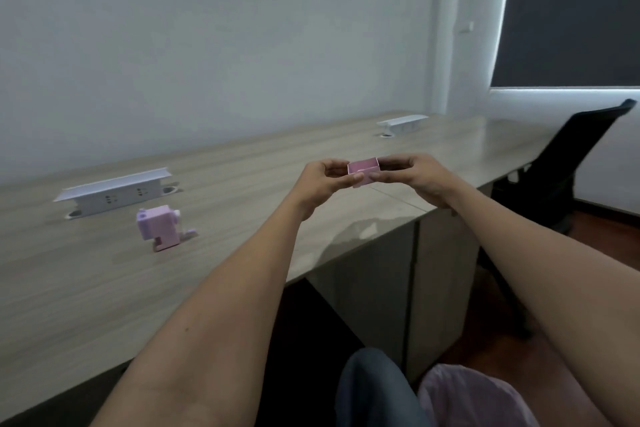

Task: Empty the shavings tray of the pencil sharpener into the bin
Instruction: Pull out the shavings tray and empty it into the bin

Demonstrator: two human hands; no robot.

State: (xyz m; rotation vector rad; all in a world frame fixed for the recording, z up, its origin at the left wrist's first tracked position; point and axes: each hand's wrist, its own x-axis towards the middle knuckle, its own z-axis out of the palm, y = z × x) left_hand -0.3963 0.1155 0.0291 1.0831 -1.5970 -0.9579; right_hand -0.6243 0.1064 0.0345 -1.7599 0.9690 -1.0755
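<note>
A small pink shavings tray [364, 170] is held upright above the desk's right part, its open top facing up. My left hand [323, 180] pinches its left side and my right hand [417, 177] pinches its right side. The pink pencil sharpener [160, 226] stands on the wooden desk [104, 270] to the left, apart from both hands, with an empty slot at its base. A bin lined with a pale pink bag [471, 395] sits on the floor at the bottom right, below my right forearm.
Two white socket boxes rise from the desk, one [114, 192] behind the sharpener, one [403, 123] far right. A black office chair [568, 163] stands at the desk's right end. My knee in dark trousers [374, 388] is beside the bin.
</note>
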